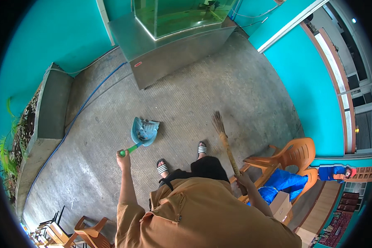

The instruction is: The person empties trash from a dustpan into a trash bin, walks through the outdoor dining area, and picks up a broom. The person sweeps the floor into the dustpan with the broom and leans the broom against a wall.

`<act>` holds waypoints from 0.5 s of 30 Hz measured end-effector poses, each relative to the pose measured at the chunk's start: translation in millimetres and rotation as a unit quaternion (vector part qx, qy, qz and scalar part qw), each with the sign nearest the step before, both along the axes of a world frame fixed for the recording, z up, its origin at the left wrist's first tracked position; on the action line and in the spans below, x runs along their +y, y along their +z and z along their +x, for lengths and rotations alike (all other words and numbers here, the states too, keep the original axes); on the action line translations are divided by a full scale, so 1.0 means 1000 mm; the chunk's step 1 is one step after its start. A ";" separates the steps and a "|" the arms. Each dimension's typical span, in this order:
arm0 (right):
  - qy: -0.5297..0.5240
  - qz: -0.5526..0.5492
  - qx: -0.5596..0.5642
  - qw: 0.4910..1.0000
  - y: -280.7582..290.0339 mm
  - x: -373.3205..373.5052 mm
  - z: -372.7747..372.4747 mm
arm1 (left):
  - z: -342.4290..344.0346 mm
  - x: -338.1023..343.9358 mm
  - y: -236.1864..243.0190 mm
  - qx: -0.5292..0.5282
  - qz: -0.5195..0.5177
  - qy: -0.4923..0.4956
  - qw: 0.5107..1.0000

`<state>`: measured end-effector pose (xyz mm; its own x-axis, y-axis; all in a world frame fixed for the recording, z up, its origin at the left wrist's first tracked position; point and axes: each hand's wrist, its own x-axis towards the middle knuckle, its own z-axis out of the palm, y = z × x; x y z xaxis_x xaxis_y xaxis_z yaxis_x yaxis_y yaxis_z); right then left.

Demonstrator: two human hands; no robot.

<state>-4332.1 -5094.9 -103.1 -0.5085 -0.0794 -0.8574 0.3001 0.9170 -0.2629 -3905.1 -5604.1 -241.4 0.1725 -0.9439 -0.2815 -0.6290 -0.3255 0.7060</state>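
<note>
My left hand (122,158) is wrapped round the green handle of a light blue dustpan (137,131). Some dark debris lies in the pan, which is over the concrete floor in front of me; whether it touches the floor I cannot tell. On the other side, my right hand (244,182) grips the lower end of a stick broom (228,153). Its bound shaft slants up and away, and the dark bristles point forward, apart from the dustpan. Between the two tools are my feet in striped slides.
Ahead, a fish tank (186,18) sits on a metal stand (182,53). A blue hose (87,101) runs along the floor beside a concrete planter (49,111) at left. Orange plastic chairs (295,151), a blue tarp (287,182) and a cardboard box (280,205) are close on my right.
</note>
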 end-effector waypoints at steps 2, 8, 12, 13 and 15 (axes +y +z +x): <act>-0.004 -0.010 0.025 1.000 -0.006 -0.016 -0.025 | -0.011 -0.005 -0.020 0.003 0.004 0.005 1.000; -0.038 -0.051 0.005 0.998 -0.018 -0.041 -0.139 | -0.072 -0.004 -0.019 -0.015 0.065 0.046 0.997; -0.011 -0.074 0.008 0.997 -0.019 -0.036 -0.200 | -0.063 -0.011 -0.023 -0.182 0.014 -0.007 0.983; 0.002 -0.065 0.011 0.998 -0.021 -0.031 -0.216 | -0.083 0.000 -0.014 -0.201 0.002 -0.019 0.979; 0.012 -0.070 -0.002 0.997 -0.016 -0.035 -0.245 | -0.081 0.001 0.007 -0.225 -0.018 -0.025 0.974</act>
